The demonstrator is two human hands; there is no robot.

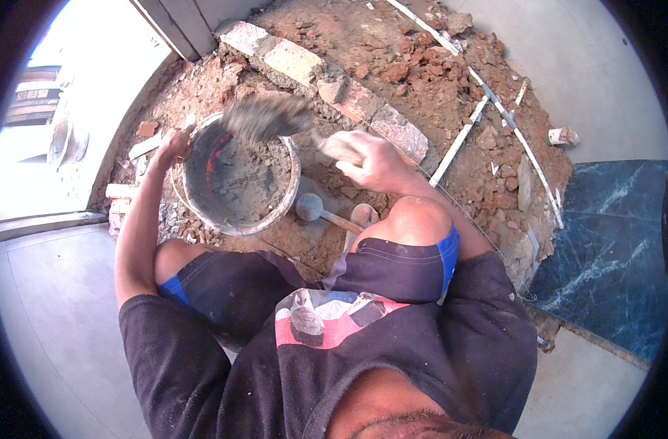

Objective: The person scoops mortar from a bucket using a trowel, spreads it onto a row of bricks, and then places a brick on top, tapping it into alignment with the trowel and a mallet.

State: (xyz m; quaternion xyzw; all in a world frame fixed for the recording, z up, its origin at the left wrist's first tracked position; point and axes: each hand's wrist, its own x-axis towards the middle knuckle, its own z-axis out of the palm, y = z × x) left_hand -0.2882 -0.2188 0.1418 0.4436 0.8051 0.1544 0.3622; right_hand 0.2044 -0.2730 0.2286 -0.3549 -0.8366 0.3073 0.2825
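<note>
My right hand (374,161) is closed around the handle of a trowel, whose blade (268,117) is smeared by motion and carries grey mortar. The blade is over the far rim of a round bucket (293,183). Wet grey mortar (250,179) fills much of the bucket, and a reddish streak shows on its inner left wall. At the bucket's left rim, my left hand (174,143) is closed on the edge; its fingertips are partly hidden. Close to the bucket's right side lies a mallet (310,207) with a round grey head and wooden handle.
A row of bricks (293,60) set in mortar runs diagonally beyond the bucket, along a thin string. Rubble and reddish soil (392,58) spread behind it, crossed by white pipes (511,121). A dark blue marbled slab (604,241) lies right; a doorway opens left.
</note>
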